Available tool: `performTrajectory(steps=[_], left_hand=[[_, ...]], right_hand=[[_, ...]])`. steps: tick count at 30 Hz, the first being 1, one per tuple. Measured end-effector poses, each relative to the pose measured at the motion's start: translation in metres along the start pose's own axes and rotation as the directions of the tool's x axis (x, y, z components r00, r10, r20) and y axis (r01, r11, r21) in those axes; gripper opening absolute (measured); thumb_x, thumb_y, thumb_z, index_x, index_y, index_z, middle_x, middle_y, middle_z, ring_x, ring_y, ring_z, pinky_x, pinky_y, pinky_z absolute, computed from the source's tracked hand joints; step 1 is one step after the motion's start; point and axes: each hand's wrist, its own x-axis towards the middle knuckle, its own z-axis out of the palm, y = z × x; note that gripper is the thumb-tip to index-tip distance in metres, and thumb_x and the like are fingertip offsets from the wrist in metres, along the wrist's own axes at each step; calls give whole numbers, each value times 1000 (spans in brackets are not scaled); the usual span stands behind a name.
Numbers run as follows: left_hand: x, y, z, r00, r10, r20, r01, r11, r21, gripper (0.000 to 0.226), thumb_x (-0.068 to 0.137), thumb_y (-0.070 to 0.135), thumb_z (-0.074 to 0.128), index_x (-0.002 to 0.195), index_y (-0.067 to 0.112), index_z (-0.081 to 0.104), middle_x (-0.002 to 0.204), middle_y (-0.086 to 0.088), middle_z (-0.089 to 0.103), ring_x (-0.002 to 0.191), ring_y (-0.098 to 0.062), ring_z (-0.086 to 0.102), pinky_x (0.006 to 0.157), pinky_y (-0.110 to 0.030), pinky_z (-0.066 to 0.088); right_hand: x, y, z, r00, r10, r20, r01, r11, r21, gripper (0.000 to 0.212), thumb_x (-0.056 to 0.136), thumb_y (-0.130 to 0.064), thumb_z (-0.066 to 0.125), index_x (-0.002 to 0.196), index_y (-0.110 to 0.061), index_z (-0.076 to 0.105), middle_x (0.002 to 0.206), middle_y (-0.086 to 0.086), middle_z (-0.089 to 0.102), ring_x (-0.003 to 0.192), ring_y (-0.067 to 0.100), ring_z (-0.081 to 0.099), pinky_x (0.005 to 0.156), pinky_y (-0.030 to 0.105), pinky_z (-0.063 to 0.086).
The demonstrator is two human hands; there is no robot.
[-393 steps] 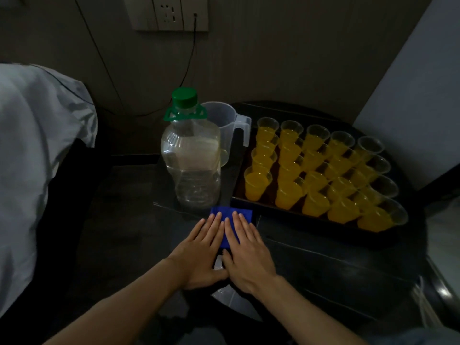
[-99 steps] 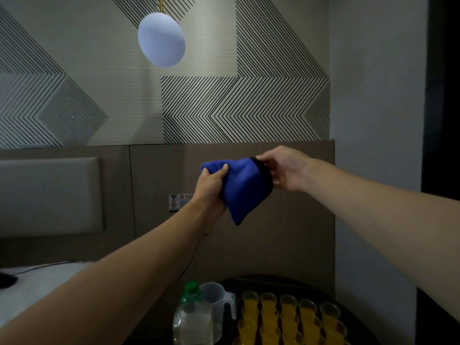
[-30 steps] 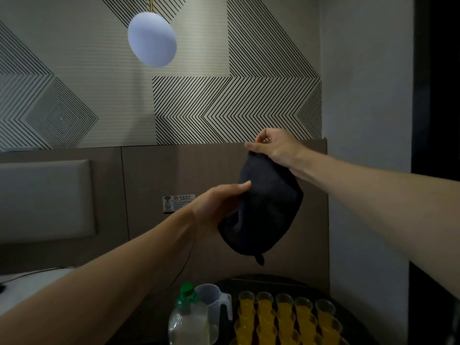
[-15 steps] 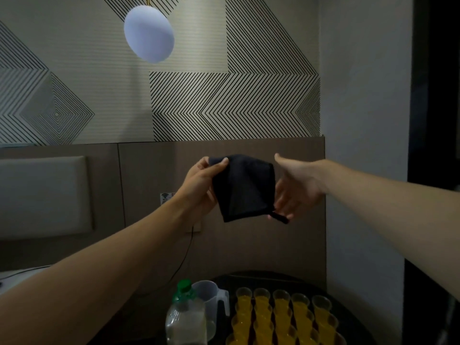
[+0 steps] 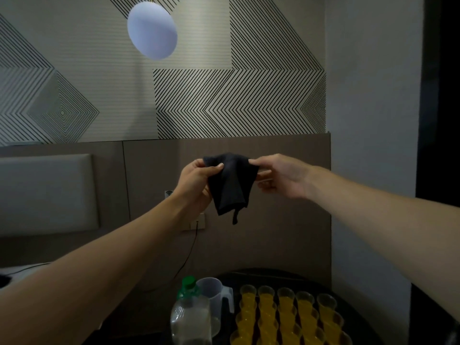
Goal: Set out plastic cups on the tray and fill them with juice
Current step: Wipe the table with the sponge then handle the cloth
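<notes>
Both hands are raised at arm's length before the brown wall panel.

Left hand (image 5: 196, 181): the thumb presses over the upper left corner of a dark cloth (image 5: 230, 185) with the fingers curled behind it, a firm pinch.

Right hand (image 5: 281, 178): thumb and forefinger nip the cloth's upper right corner. Its other fingers are loosely bent underneath and touch nothing I can make out.

The cloth hangs slack between the two hands, with a short loop dangling from its lower edge.

Plastic cups (image 5: 286, 317): they stand in close rows at the bottom of the view on a dark round table (image 5: 353, 302), filled with yellow juice (image 5: 266, 310) (only the rear rows show; the nearer ones are cut off by the frame edge). They sit well below both hands, more under the right hand than the left, and neither hand is near them.

Just left of the cups is a clear jug (image 5: 212, 292). Just in front of it stands a clear bottle (image 5: 190, 319) with a green cap. A white round lamp (image 5: 152, 29) hangs at upper left.
</notes>
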Motion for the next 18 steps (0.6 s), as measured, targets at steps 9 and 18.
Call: performTrajectory(steps=[9,18], left_hand=[[-4,2,-6,999,54,0,-53,995,80,16,97,-2,58,87,10,53,91,-12,68,78,-22,70,58,-32,61],[-2,1,-7,968,219,-121,-181,947,265,12,90,16,73,98,6,71,96,-10,74,96,-24,71,80,-34,60]], right_hand=[[6,4,10,952,-271,-140,281,958,56,15,99,-24,62,108,-17,71,100,1,71,97,18,63,89,34,47],[3,6,9,866,-406,-293,436,899,44,10,94,-25,70,86,-22,73,90,-8,73,95,11,61,102,34,39]])
